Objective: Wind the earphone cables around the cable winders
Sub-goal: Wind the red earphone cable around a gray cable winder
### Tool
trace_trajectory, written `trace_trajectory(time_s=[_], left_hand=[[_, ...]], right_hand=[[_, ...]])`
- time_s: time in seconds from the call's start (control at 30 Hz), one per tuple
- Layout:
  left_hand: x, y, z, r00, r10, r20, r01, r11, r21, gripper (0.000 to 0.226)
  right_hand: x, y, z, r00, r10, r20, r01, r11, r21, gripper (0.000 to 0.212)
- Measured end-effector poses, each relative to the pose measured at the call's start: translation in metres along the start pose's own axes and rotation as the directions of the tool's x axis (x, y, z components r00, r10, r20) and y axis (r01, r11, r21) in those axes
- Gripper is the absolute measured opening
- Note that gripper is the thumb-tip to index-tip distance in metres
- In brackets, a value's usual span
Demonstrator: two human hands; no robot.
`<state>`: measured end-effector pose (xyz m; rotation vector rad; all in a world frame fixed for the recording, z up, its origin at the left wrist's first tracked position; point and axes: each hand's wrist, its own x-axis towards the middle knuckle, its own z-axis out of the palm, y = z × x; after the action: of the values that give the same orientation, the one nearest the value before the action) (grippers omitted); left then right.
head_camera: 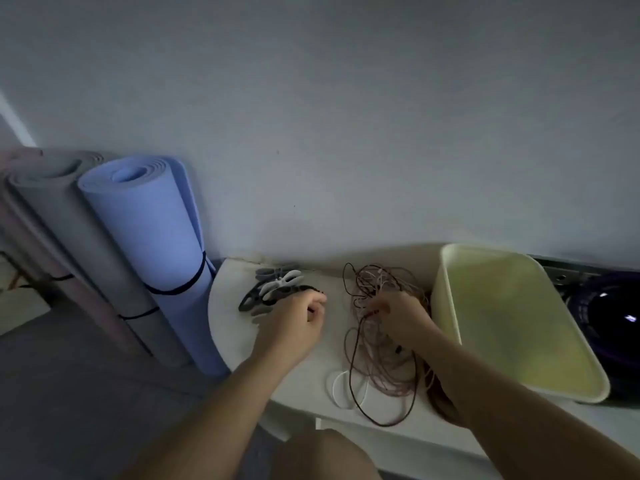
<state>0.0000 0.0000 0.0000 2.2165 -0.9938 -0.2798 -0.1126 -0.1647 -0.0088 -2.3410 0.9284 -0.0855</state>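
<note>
The earphone cables (377, 362) are seen tangled on the surface (235, 341), pinched in the curled grip of the right hand (398, 317), just beside a yellow tub (512, 323) on the right. The cable winders (273, 289) are piled far left by the rounded edge. The left hand (294, 323) is curled beside them, but what its grip holds cannot be told; bare room is left between the hands.

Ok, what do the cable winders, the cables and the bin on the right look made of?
Cable winders: flat, matte pieces in black, white and grey with cut-out holes, probably soft plastic or silicone. Cables: thin, limp strands, brownish and pale, likely plastic- or rubber-sheathed. Bin: smooth, pale yellow walls with a rounded rim, which looks like moulded plastic.
</note>
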Motion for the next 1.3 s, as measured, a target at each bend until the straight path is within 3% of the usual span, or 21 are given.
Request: trace_trajectory(time_s=[0.13, 0.27, 0.43, 0.63, 0.9, 1.07, 1.17, 1.3], left_hand=[[0.004, 0.008, 0.023, 0.992, -0.009, 0.128, 0.003, 0.999, 0.048, 0.030], [0.018, 0.015, 0.053, 0.967, 0.000, 0.253, -0.031, 0.993, 0.116, 0.036], [0.036, 0.021, 0.077, 0.962, -0.080, 0.260, 0.071, 0.996, 0.047, 0.036], [0.042, 0.022, 0.087, 0.952, -0.121, 0.283, 0.119, 0.993, 0.022, 0.030], [0.038, 0.029, 0.062, 0.953, -0.046, 0.298, 0.105, 0.977, -0.185, 0.029], [0.047, 0.035, 0.029, 0.963, -0.049, 0.266, 0.129, 0.948, -0.292, 0.035], [0.051, 0.042, 0.014, 0.958, -0.027, 0.285, 0.127, 0.934, -0.335, 0.038], [0.054, 0.053, 0.005, 0.955, -0.004, 0.296, 0.087, 0.959, -0.269, 0.042]], right_hand=[[0.001, 0.003, 0.001, 0.984, -0.040, 0.175, 0.066, 0.987, -0.145, 0.043], [0.003, 0.010, 0.005, 0.978, -0.045, 0.206, 0.076, 0.987, -0.144, 0.042], [0.010, 0.013, 0.008, 0.980, 0.042, 0.196, -0.014, 0.990, -0.142, 0.035], [0.016, 0.016, 0.014, 0.986, 0.040, 0.161, -0.017, 0.990, -0.142, 0.040], [0.018, 0.008, 0.002, 0.997, 0.072, 0.015, -0.069, 0.985, -0.156, 0.027], [0.019, 0.002, -0.029, 0.996, 0.008, -0.088, -0.032, 0.958, -0.286, 0.028], [0.015, -0.002, -0.048, 0.997, -0.044, -0.056, 0.016, 0.903, -0.430, 0.029], [0.008, -0.009, -0.059, 0.992, -0.127, -0.016, 0.089, 0.777, -0.623, 0.033]])
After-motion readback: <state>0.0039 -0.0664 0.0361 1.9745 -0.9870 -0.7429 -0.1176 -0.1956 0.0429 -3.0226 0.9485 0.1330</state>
